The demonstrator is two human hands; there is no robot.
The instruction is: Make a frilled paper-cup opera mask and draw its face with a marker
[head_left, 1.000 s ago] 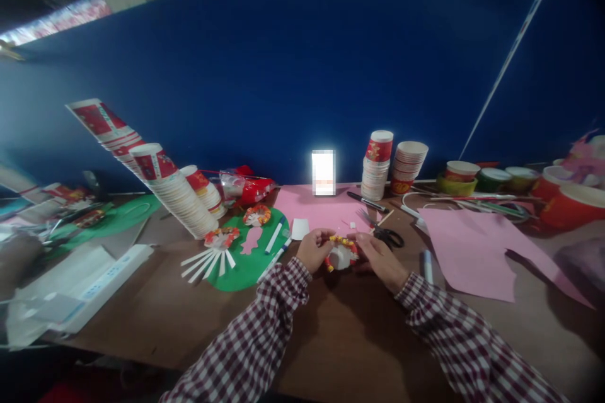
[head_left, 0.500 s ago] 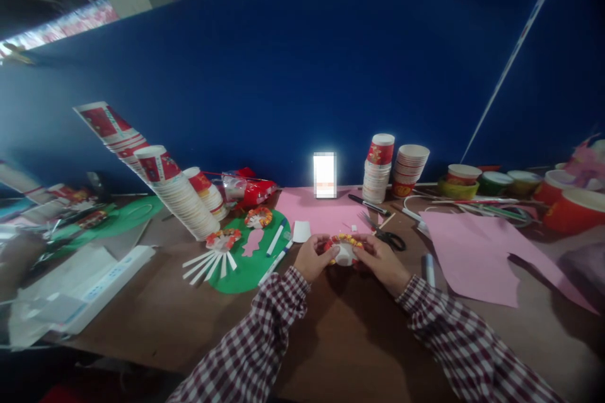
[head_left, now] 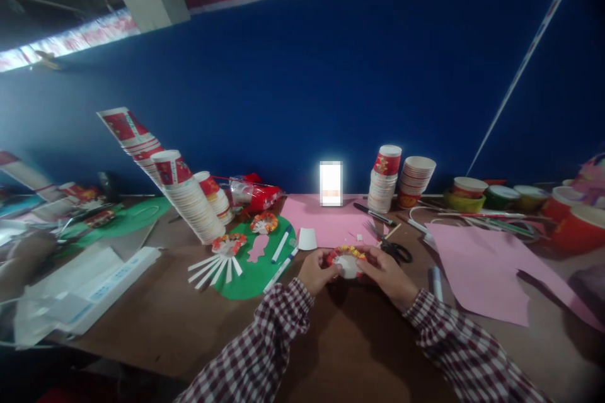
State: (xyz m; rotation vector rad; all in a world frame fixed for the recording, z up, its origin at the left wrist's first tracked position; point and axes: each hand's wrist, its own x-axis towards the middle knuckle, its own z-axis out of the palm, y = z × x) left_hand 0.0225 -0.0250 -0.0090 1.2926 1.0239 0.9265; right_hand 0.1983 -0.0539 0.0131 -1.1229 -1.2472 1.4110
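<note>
A small round paper piece (head_left: 348, 266), white in the middle with a red and yellow folded rim, is held between both hands above the brown table. My left hand (head_left: 319, 273) grips its left side, thumb on the near face. On its right side, my right hand (head_left: 388, 273) grips it the same way. Black-handled scissors (head_left: 401, 252) lie just beyond my right hand. Left of my hands, a green paper (head_left: 241, 286) bears a pink fish-shaped cutout (head_left: 258, 248), markers (head_left: 282, 244) and a similar piece (head_left: 265, 223). Another has white strips fanned out (head_left: 229, 244).
Tall leaning cup stacks (head_left: 189, 201) stand at the left, with two more stacks (head_left: 385, 179) at the back right. Pink sheets (head_left: 477, 271) lie right. A white power strip (head_left: 116, 289) is left, near another person's blurred hand (head_left: 28, 258). A bright screen (head_left: 331, 184) stands behind.
The whole view has shifted, so things appear slightly lower and further right. Both hands still hold the round piece, with little visible change in their grip.
</note>
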